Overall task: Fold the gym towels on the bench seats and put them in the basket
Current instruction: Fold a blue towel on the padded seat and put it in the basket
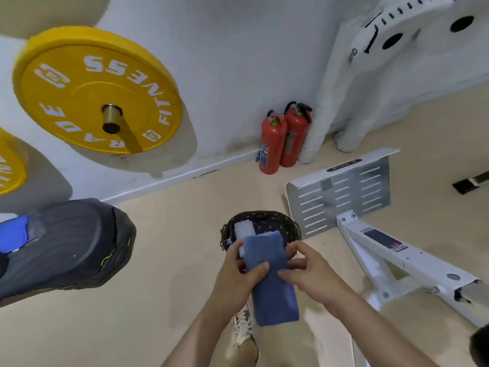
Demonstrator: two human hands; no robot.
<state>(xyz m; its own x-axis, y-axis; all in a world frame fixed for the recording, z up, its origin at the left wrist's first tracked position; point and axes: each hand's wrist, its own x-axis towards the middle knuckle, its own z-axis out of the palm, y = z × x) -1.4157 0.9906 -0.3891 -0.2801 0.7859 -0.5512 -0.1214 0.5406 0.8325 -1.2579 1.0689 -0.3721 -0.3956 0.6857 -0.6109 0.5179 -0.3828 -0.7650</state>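
A folded blue towel (pixel 272 282) is held lengthwise above the floor, its far end over the rim of a dark woven basket (pixel 287 223). My left hand (pixel 238 271) grips its left edge, thumb on top. My right hand (pixel 308 271) pinches its right edge. Inside the basket lies a pale folded towel (pixel 244 229), partly covered by the blue one. A black padded bench seat (pixel 68 245) juts in from the left, with a bright blue cloth (pixel 14 233) at its left end.
Two red fire extinguishers (pixel 283 140) stand against the wall. A white machine frame (pixel 391 250) with a slotted metal footplate (pixel 341 194) sits right of the basket. Yellow weight plates (pixel 92 88) hang at upper left. My shoe (pixel 243 324) is below the towel.
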